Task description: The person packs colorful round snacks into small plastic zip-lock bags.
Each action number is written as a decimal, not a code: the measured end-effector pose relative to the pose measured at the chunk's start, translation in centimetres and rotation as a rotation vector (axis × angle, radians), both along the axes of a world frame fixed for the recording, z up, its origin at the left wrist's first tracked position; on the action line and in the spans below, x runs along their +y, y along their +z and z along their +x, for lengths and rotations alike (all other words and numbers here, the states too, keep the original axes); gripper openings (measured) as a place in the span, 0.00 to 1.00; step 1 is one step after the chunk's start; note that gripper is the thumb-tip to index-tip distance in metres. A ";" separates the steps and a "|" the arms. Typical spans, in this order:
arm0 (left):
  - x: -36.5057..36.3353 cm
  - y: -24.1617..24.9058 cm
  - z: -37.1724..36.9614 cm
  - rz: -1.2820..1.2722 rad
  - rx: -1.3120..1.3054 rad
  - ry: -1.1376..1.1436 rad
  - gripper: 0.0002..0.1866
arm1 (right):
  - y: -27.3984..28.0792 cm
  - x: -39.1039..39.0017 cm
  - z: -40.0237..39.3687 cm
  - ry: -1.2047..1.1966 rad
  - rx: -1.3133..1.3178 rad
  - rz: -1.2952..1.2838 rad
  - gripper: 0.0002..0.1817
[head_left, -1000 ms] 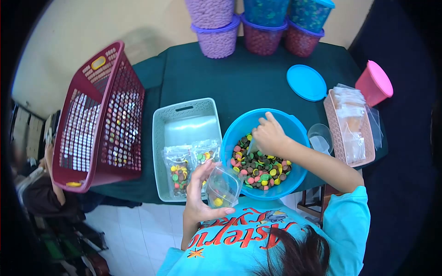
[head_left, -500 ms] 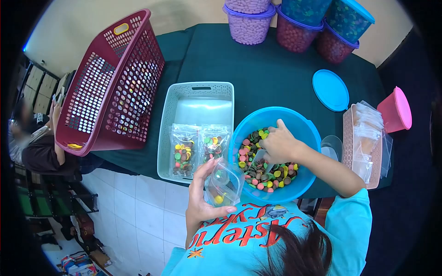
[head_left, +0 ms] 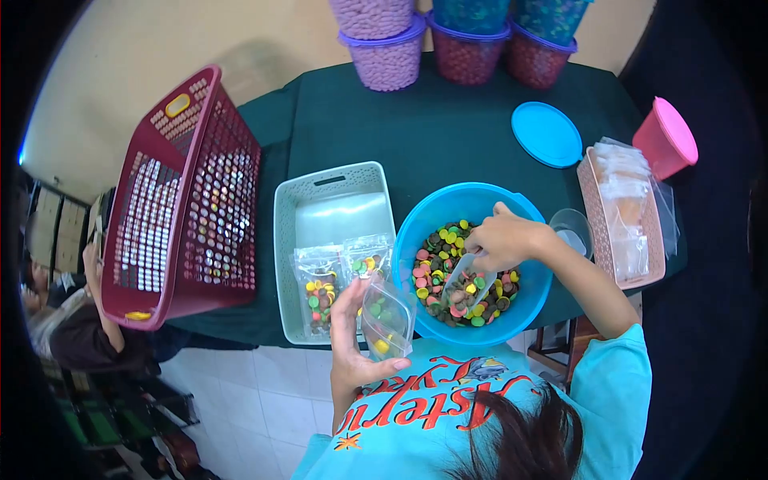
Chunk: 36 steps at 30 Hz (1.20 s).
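Note:
My right hand (head_left: pixel 504 239) is closed on a clear plastic scoop (head_left: pixel 461 280), whose bowl lies among the coloured candy discs (head_left: pixel 436 268) in a blue basin (head_left: pixel 538 300). Brown, pink, yellow and green discs lie in the scoop. My left hand (head_left: pixel 350 344) grips a clear zip pouch (head_left: pixel 390 318) left of the basin, with its mouth spread and a few yellow and green discs inside. Beyond that hand, a pale green tray (head_left: pixel 286 240) holds two filled pouches (head_left: pixel 322 292), one partly hidden by my fingers.
A maroon basket (head_left: pixel 180 216) stands at the left, near a person in dark clothing (head_left: pixel 84 332). Candy tubs (head_left: pixel 388 60) line the back. At right are a blue lid (head_left: pixel 546 134), a pink basket of bags (head_left: pixel 620 208), a pink container (head_left: pixel 666 140) and a clear cup (head_left: pixel 572 228).
The scoop now shows more fully above the candy, with discs in it, and my right hand has shifted slightly right. My left hand keeps hold of the pouch. The camera view has turned.

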State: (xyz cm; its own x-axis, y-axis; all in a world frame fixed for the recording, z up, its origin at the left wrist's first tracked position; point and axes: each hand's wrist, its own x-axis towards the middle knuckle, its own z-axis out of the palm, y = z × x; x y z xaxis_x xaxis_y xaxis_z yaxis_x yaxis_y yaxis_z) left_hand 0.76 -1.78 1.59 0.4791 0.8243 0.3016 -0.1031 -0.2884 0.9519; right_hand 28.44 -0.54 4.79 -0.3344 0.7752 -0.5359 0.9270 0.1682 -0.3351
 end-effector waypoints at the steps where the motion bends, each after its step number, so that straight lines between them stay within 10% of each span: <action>1: 0.3 0.1 0.2 0.005 0.001 -0.026 0.58 | 0.5 -0.5 0.2 -0.052 0.029 0.017 0.13; 16: 2.6 1.5 3.3 -0.036 0.093 -0.251 0.65 | 9.9 -6.3 -0.2 -0.505 0.040 0.567 0.14; 25: 1.8 2.4 4.0 -0.009 0.132 -0.297 0.64 | 10.1 -5.6 -8.0 -0.086 -0.428 0.757 0.09; 36: 0.2 2.1 4.0 0.077 0.111 -0.113 0.59 | 9.5 -3.7 -3.5 0.018 -0.062 0.730 0.07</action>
State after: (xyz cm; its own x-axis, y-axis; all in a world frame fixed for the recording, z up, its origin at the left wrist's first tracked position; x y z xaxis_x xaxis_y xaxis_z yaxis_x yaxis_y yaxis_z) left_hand 4.74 -1.56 3.73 0.6010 0.7401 0.3017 -0.0341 -0.3534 0.9349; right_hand 24.91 -4.22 14.28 -0.3359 0.9369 0.0968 0.9358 0.3437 -0.0790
